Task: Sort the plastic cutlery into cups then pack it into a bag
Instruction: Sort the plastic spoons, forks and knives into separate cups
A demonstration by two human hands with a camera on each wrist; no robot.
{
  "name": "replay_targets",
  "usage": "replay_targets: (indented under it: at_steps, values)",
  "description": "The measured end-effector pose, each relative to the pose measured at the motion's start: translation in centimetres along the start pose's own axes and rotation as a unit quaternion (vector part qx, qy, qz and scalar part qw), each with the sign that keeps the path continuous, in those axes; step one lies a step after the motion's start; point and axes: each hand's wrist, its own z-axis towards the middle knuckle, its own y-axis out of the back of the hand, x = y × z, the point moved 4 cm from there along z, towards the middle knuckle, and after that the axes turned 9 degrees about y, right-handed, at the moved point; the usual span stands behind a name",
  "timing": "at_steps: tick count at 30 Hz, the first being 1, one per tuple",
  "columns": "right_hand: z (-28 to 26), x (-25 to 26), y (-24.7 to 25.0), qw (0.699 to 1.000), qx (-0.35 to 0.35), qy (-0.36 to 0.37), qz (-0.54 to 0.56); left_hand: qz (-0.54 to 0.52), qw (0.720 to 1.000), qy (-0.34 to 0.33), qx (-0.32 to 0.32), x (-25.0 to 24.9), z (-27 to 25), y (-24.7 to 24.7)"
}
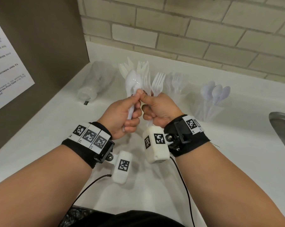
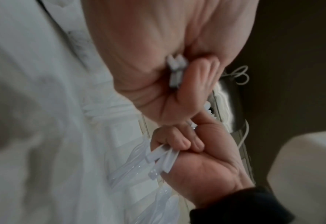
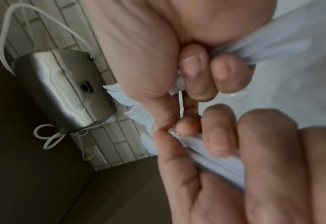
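Note:
Both hands are held together above the white counter. My left hand grips the handles of white plastic spoons, thumb pinching near the bowl. My right hand grips a bunch of white forks, tines up. From the left wrist, the left hand curls round handle ends and the right hand clamps fork handles. Clear cups behind hold forks and spoons. White knives stand behind the hands, their cup hidden.
A crumpled clear plastic piece lies at the back left by a brown side panel. A steel sink edge is at the right. A brick-tile wall backs the counter. A steel wall unit hangs above.

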Motion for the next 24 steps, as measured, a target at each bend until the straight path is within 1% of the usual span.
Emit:
replay_targets:
  at_steps: [2, 5, 8, 11, 13, 15, 18, 21, 24]
  values:
    - [0.1, -0.1, 0.2, 1.0, -0.024, 0.011, 0.007, 0.046, 0.997, -0.044, -0.045, -0.1, 0.1, -0.4]
    - [0.2, -0.1, 0.3, 0.998, -0.035, 0.028, 0.032, 0.079, 0.991, -0.076, -0.072, -0.2, 0.1, -0.5]
    - [0.1, 0.1, 0.4, 0.998, -0.037, 0.037, 0.045, 0.081, 0.991, -0.079, -0.069, -0.2, 0.0, -0.4]
    - [-0.1, 0.3, 0.9, 0.995, -0.077, 0.036, 0.044, 0.081, 0.992, -0.074, -0.065, 0.0, 0.1, -0.3]
    - [-0.1, 0.5, 1.1, 0.995, -0.089, 0.048, 0.018, 0.093, 0.99, -0.076, -0.067, 0.1, 0.1, -0.3]
    - [0.0, 0.5, 1.2, 0.993, -0.1, 0.066, -0.005, 0.104, 0.988, -0.083, -0.084, 0.1, 0.1, -0.1]
    - [0.2, 0.5, 2.0, 0.987, -0.135, 0.084, -0.032, 0.131, 0.978, -0.094, -0.133, 0.0, 0.3, 0.6]
    - [0.5, 0.5, 3.4, 0.982, -0.166, 0.074, -0.045, 0.161, 0.968, -0.103, -0.162, 0.0, 0.3, 1.2]
    - [0.6, 0.4, 4.6, 0.984, -0.173, 0.032, -0.025, 0.187, 0.961, -0.108, -0.173, -0.1, 0.3, 1.4]
